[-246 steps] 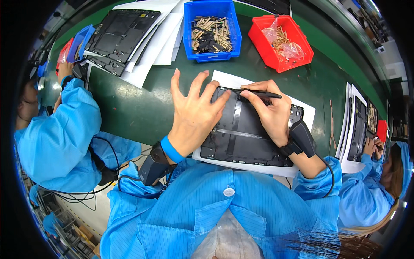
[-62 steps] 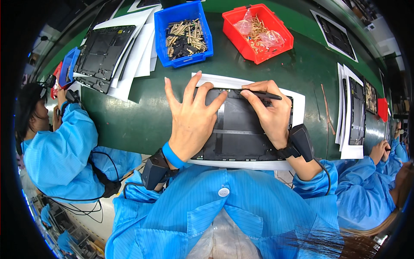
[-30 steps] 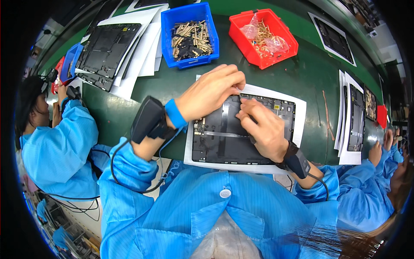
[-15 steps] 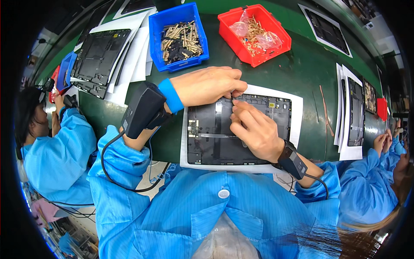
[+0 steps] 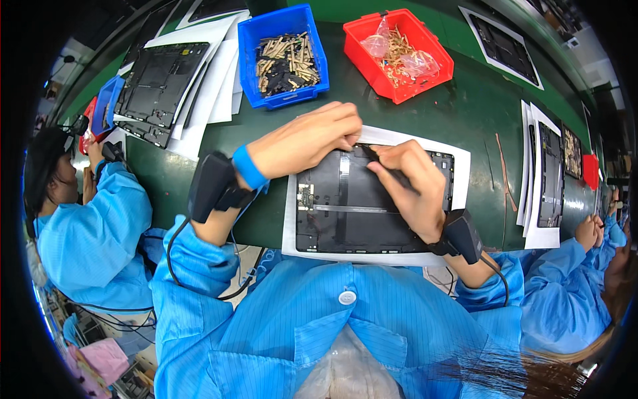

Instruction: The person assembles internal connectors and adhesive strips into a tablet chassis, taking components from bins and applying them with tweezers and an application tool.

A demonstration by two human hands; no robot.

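Note:
A black tablet-like device housing (image 5: 372, 229), with small fittings along its edges and a pale strip across it, lies on a white sheet (image 5: 290, 219) in front of me. My left hand (image 5: 322, 136) reaches over its far edge, fingers curled and tips pressed together at the rim; what they grip is hidden. Over the housing's right half, my right hand (image 5: 415, 189) is closed, thumb and forefinger coming together near the far rim beside my left fingertips. A small dark bit seems to sit at those tips, too small to name.
Beyond my hands stand a blue bin (image 5: 284, 100) of small black and gold-coloured strips and a red bin (image 5: 392, 85) of scraps and clear plastic. Similar housings (image 5: 159, 83) with white sheets lie left and right (image 5: 550, 173). Co-workers (image 5: 90, 226) sit on both sides.
My left hand has shifted slightly left along the far rim. My right hand has moved right and turned more upright, its fingertips now a little apart from the left ones.

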